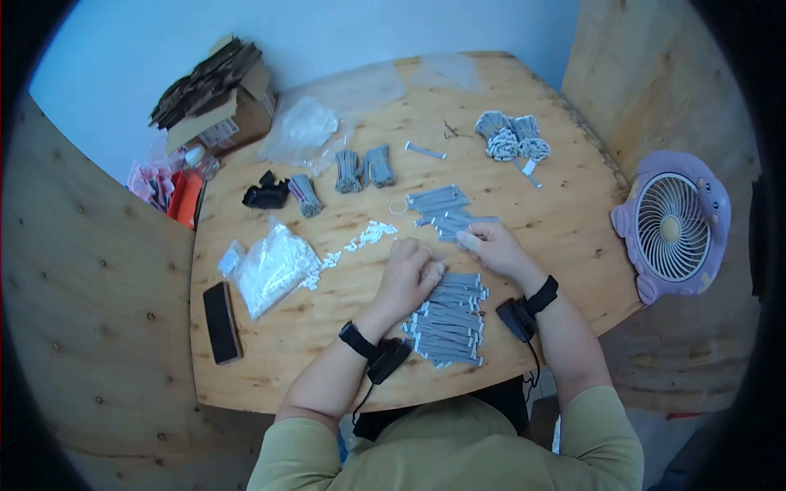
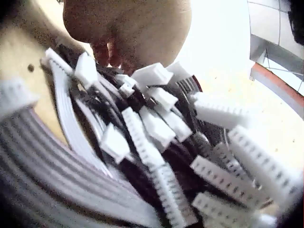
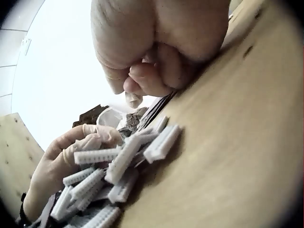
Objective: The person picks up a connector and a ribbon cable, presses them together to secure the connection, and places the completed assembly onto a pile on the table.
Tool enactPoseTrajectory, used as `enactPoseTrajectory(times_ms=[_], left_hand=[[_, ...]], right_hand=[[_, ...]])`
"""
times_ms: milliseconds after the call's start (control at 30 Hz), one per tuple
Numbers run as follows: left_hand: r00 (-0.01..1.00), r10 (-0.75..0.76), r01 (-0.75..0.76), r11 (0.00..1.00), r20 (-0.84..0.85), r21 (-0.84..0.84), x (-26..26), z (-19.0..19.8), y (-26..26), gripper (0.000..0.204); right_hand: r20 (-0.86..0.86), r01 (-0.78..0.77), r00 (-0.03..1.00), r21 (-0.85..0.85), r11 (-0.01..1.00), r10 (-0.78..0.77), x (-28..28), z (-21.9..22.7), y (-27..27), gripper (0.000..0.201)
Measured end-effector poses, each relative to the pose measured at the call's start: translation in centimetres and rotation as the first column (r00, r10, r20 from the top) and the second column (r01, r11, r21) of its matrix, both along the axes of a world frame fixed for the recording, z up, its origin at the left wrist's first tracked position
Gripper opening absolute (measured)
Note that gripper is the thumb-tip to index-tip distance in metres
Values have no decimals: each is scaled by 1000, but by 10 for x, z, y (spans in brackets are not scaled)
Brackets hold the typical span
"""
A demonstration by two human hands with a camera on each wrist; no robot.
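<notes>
Grey ribbon cables with white connectors lie in a broad pile (image 1: 446, 319) before the person. At the pile's upper left is the left hand (image 1: 407, 274), its fingers bent and its thumb along the top cables; I cannot tell if it holds anything. In the right wrist view, pale covers show on that left hand's fingers (image 3: 90, 135), beside white connectors (image 3: 118, 161). Beyond the pile, the right hand (image 1: 497, 247) pinches at the near edge of a smaller spread of ribbon cables (image 1: 442, 214). A covered fingertip (image 3: 134, 99) shows among its curled fingers.
Loose white connectors (image 1: 372, 235) and a clear bag of them (image 1: 274, 268) lie left, near a phone (image 1: 223, 323). Cable bundles (image 1: 378, 166) and coiled cables (image 1: 502, 147) stand farther back. A rubber band (image 1: 399, 207) lies mid-table. A purple fan (image 1: 675, 225) stands right, a cardboard box (image 1: 246, 114) back left.
</notes>
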State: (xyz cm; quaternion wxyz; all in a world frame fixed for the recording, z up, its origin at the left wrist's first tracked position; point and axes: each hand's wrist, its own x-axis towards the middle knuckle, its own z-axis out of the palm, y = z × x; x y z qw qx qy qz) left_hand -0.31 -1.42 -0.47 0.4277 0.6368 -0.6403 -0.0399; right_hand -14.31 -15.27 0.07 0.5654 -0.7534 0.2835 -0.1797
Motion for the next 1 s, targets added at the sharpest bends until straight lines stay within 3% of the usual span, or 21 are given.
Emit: enactPoseTrajectory(times_ms=[33, 133, 167, 267, 333, 400, 433, 533, 633, 833, 933, 1000], left_hand=[[998, -48, 50, 997, -26, 65, 1, -5, -1, 18], [986, -169, 170, 983, -14, 71, 2, -7, 0, 18], [981, -194, 194, 976, -10, 94, 5, -7, 0, 17], [968, -153, 176, 979, -200, 103, 12, -4, 1, 15], [958, 6, 10, 999, -285, 53, 26, -2, 1, 14], [882, 239, -237, 970, -406, 58, 38, 0, 2, 16], [868, 335, -308, 942, -367, 132, 49, -4, 3, 15], [839, 372, -328, 928, -397, 176, 60, -8, 6, 14], [890, 351, -283, 926, -291, 250, 59, -4, 1, 11], [932, 355, -325, 910, -76, 259, 53, 1, -10, 17], [951, 304, -287, 936, -58, 204, 54, -4, -12, 20], [957, 291, -287, 943, 1, 169, 56, -8, -13, 18]], right_hand=[[5, 32, 999, 116, 993, -32, -2, 4, 1, 28], [49, 85, 995, 80, 993, -89, -5, 1, -4, 23], [65, 92, 994, -38, 995, -90, -3, 0, -7, 21], [35, 106, 994, -384, 917, -100, 4, 3, -8, 15], [-64, 77, 987, -606, 792, -145, 11, 19, -1, 12], [6, 74, 995, -707, 703, -98, 17, 14, -3, 12], [40, 77, 997, -752, 654, -72, 20, 10, -3, 13], [31, 62, 998, -728, 683, -58, 26, 0, -5, 12], [-17, 25, 999, -681, 731, -50, 24, 2, -8, 11], [69, 86, 996, -611, 787, -56, 7, 17, -3, 10], [69, 88, 996, -441, 893, -64, 0, 33, 6, 6], [134, 24, 991, -247, 969, 9, 0, 25, 6, 6]])
